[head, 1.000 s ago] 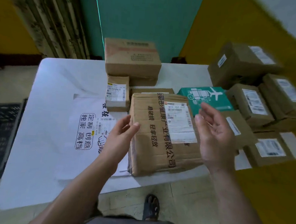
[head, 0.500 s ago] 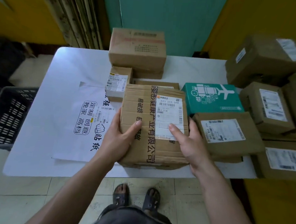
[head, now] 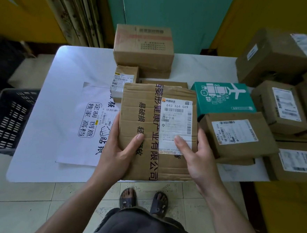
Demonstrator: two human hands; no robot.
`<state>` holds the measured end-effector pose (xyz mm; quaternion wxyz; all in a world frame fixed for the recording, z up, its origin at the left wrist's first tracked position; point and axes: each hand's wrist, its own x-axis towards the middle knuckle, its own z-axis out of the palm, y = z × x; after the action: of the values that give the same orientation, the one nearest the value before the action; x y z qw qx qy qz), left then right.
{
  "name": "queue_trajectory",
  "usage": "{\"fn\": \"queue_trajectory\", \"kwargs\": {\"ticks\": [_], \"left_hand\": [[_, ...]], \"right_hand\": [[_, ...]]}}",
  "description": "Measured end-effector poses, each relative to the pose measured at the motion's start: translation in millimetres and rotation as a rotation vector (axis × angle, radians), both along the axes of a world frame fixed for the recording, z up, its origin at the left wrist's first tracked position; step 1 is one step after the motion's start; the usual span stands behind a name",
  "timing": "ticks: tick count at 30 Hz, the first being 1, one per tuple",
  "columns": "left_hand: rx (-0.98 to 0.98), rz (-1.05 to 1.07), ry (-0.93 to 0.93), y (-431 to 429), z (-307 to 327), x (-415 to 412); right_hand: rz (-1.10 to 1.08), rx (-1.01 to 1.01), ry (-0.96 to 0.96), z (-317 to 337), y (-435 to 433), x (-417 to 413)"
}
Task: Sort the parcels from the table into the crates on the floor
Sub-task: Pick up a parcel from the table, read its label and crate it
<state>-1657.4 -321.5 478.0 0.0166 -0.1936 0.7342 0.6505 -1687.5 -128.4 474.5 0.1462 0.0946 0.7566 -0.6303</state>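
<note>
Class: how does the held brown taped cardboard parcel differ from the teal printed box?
The brown taped cardboard parcel carries a white shipping label; the teal printed box shows white drawings, including an aeroplane. The parcel is gripped by the left hand and right hand; the teal box lies on the white table, unheld. Both are rectangular.

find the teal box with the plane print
Head view: the teal box lies right of centre on the white table, right of the held parcel, behind a labelled brown parcel.
</note>
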Motion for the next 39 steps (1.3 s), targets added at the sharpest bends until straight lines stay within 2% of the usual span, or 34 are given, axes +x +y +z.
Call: {"fn": "queue_trajectory", "kwargs": {"ticks": [6,10,19,25,39], "left_hand": [[-0.015,0.025,-0.024,-0.9,7.0,-19.3],[-0.112,0.048,-0.009,2.3,4.6,-31.3],[-0.227,0.051,0.015,3.3,-1.1,-27.7],[-0.287,0.066,0.017,3.8,-2.3,-26.7],[-0.496,-0.009,0.166,6.1,-9.1,-21.2]], "right_hand": [[-0.022,-0.029,0.034,-4.3,1.7,6.4],[-0.015,-0.009,0.04,-3.2,3.4,6.9],[-0.097,-0.066,-0.039,7.6,-1.0,-28.6],[-0.109,0.024,-0.021,5.1,-11.6,-39.2],[-0.136,0.144,0.033,7.7,-14.9,-44.3]]}}
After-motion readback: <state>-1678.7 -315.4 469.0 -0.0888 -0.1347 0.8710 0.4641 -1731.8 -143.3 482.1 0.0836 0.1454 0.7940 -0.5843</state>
